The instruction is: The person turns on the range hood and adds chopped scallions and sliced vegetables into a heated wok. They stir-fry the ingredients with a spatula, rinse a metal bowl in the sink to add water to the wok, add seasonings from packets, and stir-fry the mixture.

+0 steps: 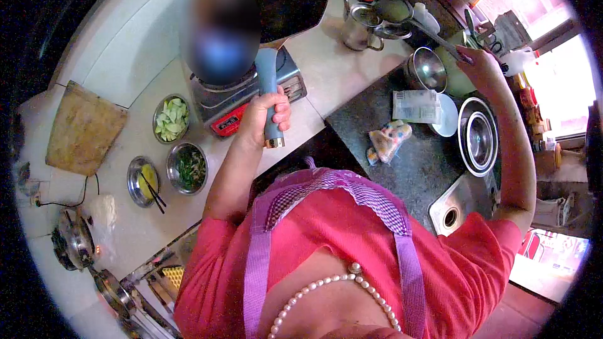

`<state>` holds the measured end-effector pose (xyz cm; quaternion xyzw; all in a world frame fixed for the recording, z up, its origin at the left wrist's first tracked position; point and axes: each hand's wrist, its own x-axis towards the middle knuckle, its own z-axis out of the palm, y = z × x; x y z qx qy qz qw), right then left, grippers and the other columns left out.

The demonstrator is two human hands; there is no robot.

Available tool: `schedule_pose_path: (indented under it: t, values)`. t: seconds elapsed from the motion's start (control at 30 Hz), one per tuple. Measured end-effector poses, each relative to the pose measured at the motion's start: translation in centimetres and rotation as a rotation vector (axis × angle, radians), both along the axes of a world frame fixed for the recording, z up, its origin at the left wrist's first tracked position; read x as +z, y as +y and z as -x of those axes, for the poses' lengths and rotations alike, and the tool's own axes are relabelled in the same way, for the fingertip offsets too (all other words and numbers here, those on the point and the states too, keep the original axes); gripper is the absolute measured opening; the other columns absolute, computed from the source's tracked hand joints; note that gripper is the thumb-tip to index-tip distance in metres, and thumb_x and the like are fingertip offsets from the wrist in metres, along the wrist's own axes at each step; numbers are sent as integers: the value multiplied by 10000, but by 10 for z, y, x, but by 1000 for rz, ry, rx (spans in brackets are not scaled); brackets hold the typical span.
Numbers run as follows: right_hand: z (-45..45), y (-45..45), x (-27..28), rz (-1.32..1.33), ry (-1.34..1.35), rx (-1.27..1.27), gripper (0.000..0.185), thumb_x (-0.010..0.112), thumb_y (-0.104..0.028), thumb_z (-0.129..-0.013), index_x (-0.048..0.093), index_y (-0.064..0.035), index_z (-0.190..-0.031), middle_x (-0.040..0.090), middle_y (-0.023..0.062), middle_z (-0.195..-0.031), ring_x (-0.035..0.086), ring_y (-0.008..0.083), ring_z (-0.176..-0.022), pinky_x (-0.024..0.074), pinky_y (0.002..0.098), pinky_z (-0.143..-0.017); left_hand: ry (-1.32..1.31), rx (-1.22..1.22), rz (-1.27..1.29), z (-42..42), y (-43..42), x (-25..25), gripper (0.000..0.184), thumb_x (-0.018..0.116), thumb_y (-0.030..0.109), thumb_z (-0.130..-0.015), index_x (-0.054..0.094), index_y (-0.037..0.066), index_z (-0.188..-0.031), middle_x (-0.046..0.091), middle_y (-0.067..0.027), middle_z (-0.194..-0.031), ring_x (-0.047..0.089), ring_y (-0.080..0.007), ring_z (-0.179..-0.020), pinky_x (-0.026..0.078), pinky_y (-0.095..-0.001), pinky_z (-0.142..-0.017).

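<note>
My left hand (pixel 269 118) is wrapped round the grey-blue handle (pixel 267 72) of a dark pan (pixel 286 0), which is raised and tilted over the portable stove (pixel 232 110). A blurred patch hides part of the pan and stove. Out to the right, my right hand (pixel 480 68) grips the long handle of a ladle (pixel 440 41). Its round head (pixel 393 9) is beside a steel pot (pixel 363 25) with a spout and side handle. What the ladle holds, if anything, I cannot make out.
Left of the stove stand bowls of cut green vegetable (pixel 171 120), chopped greens (pixel 187 168) and something yellow with chopsticks (pixel 146 182). A cutting board (pixel 85 129) lies farther left. At right are a cloth (pixel 389 142), a steel bowl (pixel 429 69), nested basins (pixel 478 138) and a sink (pixel 452 207).
</note>
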<state>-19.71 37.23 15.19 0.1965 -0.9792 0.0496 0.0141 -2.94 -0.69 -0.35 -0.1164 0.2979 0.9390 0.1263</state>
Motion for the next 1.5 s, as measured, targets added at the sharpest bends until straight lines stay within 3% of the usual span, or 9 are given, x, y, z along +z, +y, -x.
schedule_pose_path:
  t: [0.53, 0.67, 0.8, 0.9, 1.1, 1.13, 1.2, 1.27, 1.5]
  values:
    - [-17, -28, 6, -526, 421, 57, 400, 452, -125, -791, 477, -274, -1161, 597, 110, -797, 607, 279, -674, 500, 393, -557, -2, -5, -99, -24, -19, -6, 130, 525, 78, -763, 443, 87, -864, 440, 6, -590, 419, -82, -430, 375, -258, -377]
    - [-6, -9, -5, -287, 256, -44, 369, 526, -211, -782, 516, -270, -1146, 584, 163, -858, 590, 302, -772, 460, 411, -657, 16, 16, -52, -29, -20, -6, 135, 502, 98, -793, 464, 104, -922, 435, 22, -589, 397, -72, -409, 368, -258, -382]
    - [27, 37, -23, 611, -342, -224, 391, 584, -198, -781, 527, -47, -1138, 492, -31, -660, 391, 25, -489, 291, 172, -402, 22, 4, -77, -35, -25, -4, 140, 507, 96, -787, 449, 102, -914, 426, 21, -596, 399, -68, -417, 373, -259, -381]
    - [15, 29, -7, 688, -415, -315, 360, 561, -181, -803, 526, -85, -1149, 472, -51, -634, 339, -3, -442, 238, 158, -370, 12, 9, -90, -41, -29, 0, 149, 542, 84, -749, 440, 100, -855, 438, 15, -592, 419, -73, -432, 373, -246, -382]
    - [-7, -50, 22, 350, 23, 266, 360, 555, -130, -807, 515, -53, -1156, 572, -8, -802, 459, 59, -617, 389, 189, -562, 12, 57, -37, -57, -34, 1, 155, 545, 94, -744, 436, 99, -854, 431, 11, -590, 416, -75, -432, 369, -245, -375]
    - [-22, -75, 34, 320, -14, 244, 371, 571, -110, -784, 516, -33, -1142, 608, 59, -930, 554, 150, -770, 434, 260, -700, 13, 63, -27, -60, -34, 3, 155, 545, 95, -743, 436, 97, -852, 431, 11, -590, 415, -77, -430, 368, -247, -373]
    - [-12, -99, 33, 27, 427, 503, 375, 583, -112, -764, 527, -53, -1131, 601, 103, -984, 581, 205, -809, 445, 287, -718, 36, 93, 0, -69, -36, 6, 153, 546, 94, -739, 436, 89, -845, 430, 4, -578, 411, -84, -419, 363, -249, -366]
    - [-20, -128, 36, -72, 339, 404, 377, 601, -146, -736, 546, -104, -1106, 582, 150, -1000, 581, 302, -848, 456, 355, -723, 22, 120, 21, -79, -39, 10, 151, 547, 93, -736, 435, 81, -837, 428, -5, -564, 406, -90, -407, 357, -252, -358]
    - [-10, -186, 35, -301, 400, 442, 384, 608, -222, -733, 548, -151, -1106, 597, 117, -907, 582, 316, -781, 462, 389, -681, -13, 181, 119, -105, -48, 13, 164, 552, 83, -722, 431, 68, -831, 423, -25, -535, 397, -100, -385, 343, -257, -339]
